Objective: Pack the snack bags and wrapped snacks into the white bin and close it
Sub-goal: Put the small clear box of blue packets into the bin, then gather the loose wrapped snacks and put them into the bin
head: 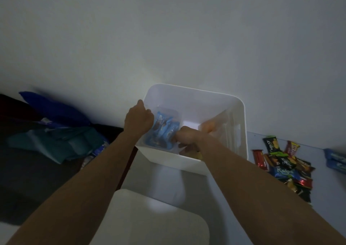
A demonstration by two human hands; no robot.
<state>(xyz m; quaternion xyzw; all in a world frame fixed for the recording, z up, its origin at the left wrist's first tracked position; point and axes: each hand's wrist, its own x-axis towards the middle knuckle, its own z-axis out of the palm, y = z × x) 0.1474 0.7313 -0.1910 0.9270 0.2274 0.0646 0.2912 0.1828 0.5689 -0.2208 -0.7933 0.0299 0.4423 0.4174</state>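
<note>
The white bin (215, 96) stands open against the wall. Both my hands reach inside it. My left hand (138, 119) grips the left edge of a clear pack of blue snack bags (163, 130) standing along the bin's left wall. My right hand (187, 137) pinches the same pack at its lower right. An orange snack bag (210, 125) leans on the bin's right wall. A pile of wrapped snacks (286, 166) lies on the table to the right of the bin. The white lid (149, 220) lies flat in front of the bin.
More blue wrapped packs (336, 160) sit at the far right edge. To the left, on a dark surface, lie teal bags (56, 143), a blue bag (54, 108) and other packets. The white wall rises directly behind the bin.
</note>
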